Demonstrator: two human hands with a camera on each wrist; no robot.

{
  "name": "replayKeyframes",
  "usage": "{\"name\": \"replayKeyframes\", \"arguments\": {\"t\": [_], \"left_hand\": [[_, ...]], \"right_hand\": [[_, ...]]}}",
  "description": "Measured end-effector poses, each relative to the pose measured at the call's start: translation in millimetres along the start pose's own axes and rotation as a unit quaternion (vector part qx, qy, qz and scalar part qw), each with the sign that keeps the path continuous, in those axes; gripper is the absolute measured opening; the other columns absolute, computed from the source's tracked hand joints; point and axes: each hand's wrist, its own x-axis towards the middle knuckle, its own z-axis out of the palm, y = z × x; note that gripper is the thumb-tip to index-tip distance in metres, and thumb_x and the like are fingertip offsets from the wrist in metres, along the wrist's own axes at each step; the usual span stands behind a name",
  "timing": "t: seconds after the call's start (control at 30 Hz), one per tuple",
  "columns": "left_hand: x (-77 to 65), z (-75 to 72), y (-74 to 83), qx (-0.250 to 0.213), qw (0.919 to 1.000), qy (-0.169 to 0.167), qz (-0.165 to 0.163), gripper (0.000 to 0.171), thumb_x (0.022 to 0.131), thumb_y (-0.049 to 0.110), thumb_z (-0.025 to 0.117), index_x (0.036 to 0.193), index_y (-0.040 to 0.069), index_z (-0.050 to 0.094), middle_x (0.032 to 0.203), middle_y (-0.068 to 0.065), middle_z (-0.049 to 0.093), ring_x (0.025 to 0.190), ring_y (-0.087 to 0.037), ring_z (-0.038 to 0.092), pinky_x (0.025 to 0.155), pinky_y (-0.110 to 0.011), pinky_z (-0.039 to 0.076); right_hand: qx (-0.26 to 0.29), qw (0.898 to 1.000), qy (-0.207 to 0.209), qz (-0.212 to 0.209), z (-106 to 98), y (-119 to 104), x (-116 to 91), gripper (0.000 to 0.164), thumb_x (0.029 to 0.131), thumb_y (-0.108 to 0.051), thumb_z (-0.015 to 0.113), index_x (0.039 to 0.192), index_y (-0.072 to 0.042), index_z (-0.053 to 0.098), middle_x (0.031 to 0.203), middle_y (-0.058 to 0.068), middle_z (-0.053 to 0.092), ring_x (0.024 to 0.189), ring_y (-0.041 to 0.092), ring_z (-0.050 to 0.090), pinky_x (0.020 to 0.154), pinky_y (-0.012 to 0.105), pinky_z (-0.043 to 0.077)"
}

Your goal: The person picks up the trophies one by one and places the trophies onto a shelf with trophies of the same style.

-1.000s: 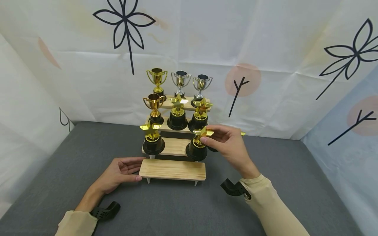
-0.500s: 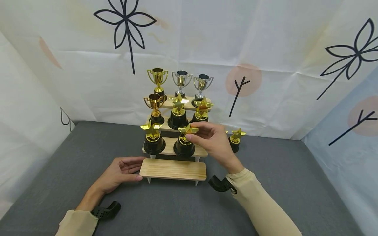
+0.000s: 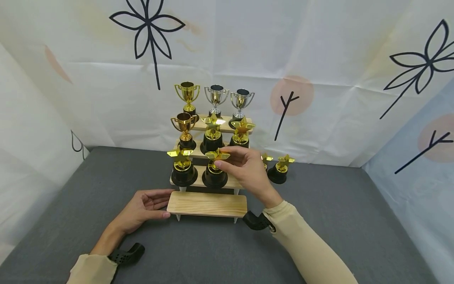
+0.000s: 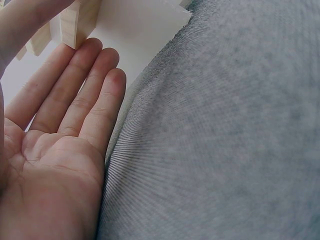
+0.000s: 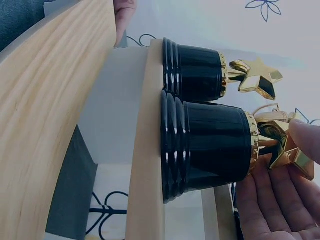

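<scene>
My right hand (image 3: 246, 171) pinches the gold star of a star trophy (image 3: 214, 178) at the second shelf from the bottom of a tiered wooden stand (image 3: 207, 204). In the right wrist view its black base (image 5: 215, 145) sits right at the shelf (image 5: 142, 150), close beside another star trophy (image 5: 200, 72). My left hand (image 3: 147, 207) lies at the stand's left end, fingers extended and thumb near the bottom shelf's front corner. The left wrist view shows the straight fingers (image 4: 70, 95) against the stand's side, fingertips right at a shelf's wooden end (image 4: 80, 22).
On the shelf above stand a bronze-coloured cup trophy (image 3: 185, 132) and two star trophies (image 3: 213, 138). The top shelf bears a gold cup (image 3: 188, 96) and two silver cups (image 3: 216, 96). Right of the stand, star trophies (image 3: 278, 174) stand on the grey table (image 3: 337, 213).
My right hand has moved left with the star trophy, from the shelf's right end to beside the left star trophy. Star trophies behind the hand have come into view. The left hand stays put.
</scene>
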Motion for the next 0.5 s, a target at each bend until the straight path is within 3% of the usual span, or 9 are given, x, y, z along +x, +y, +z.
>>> {"name": "replayKeyframes", "arguments": {"t": [0.5], "left_hand": [[-0.9, -0.1, 0.5, 0.000, 1.0000, 0.002, 0.001, 0.066, 0.083, -0.012, 0.075, 0.140, -0.023, 0.043, 0.139, -0.020, 0.059, 0.122, -0.015, 0.062, 0.102, -0.032, 0.054]], "right_hand": [[-0.007, 1.000, 0.006, -0.016, 8.3, 2.8, 4.4, 0.036, 0.089, 0.002, 0.076, 0.123, 0.006, 0.068, 0.111, 0.023, 0.071, 0.098, 0.027, 0.073, 0.091, 0.037, 0.062]]}}
